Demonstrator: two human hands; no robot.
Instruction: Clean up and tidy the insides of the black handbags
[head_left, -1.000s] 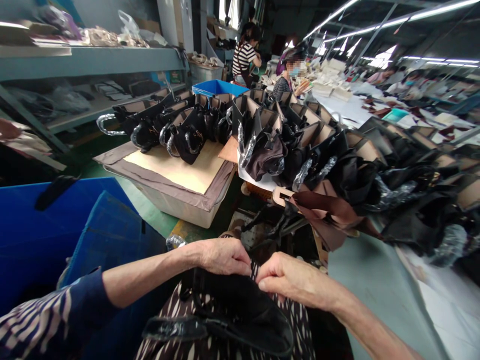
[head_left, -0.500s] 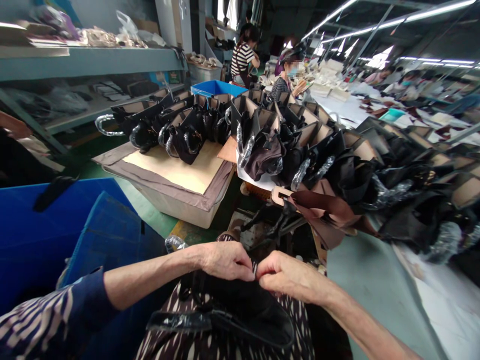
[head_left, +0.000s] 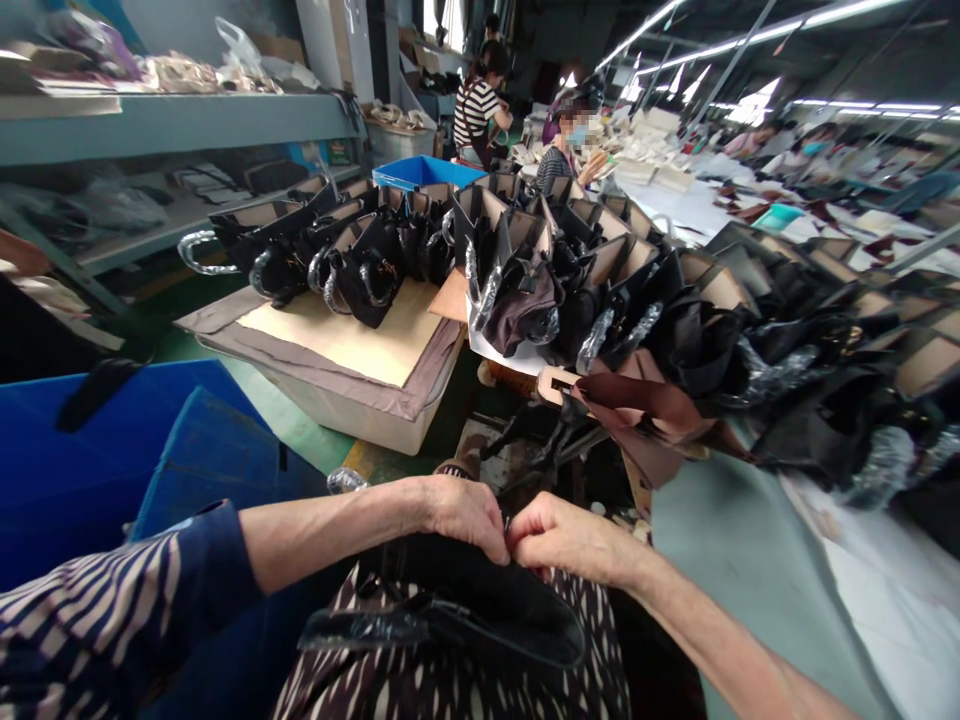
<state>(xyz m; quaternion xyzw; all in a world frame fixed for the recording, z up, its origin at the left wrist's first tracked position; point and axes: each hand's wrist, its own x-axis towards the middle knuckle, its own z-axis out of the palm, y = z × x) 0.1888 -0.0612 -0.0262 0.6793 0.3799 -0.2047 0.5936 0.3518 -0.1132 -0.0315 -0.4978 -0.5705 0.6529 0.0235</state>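
A black handbag (head_left: 487,610) lies on my lap over patterned cloth, its plastic-wrapped handle (head_left: 367,630) towards me. My left hand (head_left: 465,515) is closed on the bag's far edge, fingers curled down. Right beside it, my right hand (head_left: 562,540) pinches the same edge, the two hands' fingertips nearly touching. Their fingers hide exactly which part of the rim they grip. A second clear-wrapped handle (head_left: 346,481) shows just beyond my left forearm.
Several black bags (head_left: 367,265) stand on a cloth-covered tub (head_left: 315,350) ahead. More bags crowd the right side, with brown pieces (head_left: 637,400) at their near edge. A blue bin (head_left: 217,460) is at left. Two people (head_left: 476,110) work farther back.
Both hands stay at the bag's edge, with only a slight shift of my left forearm and fingers. The view has turned a little, moving the background slightly left.
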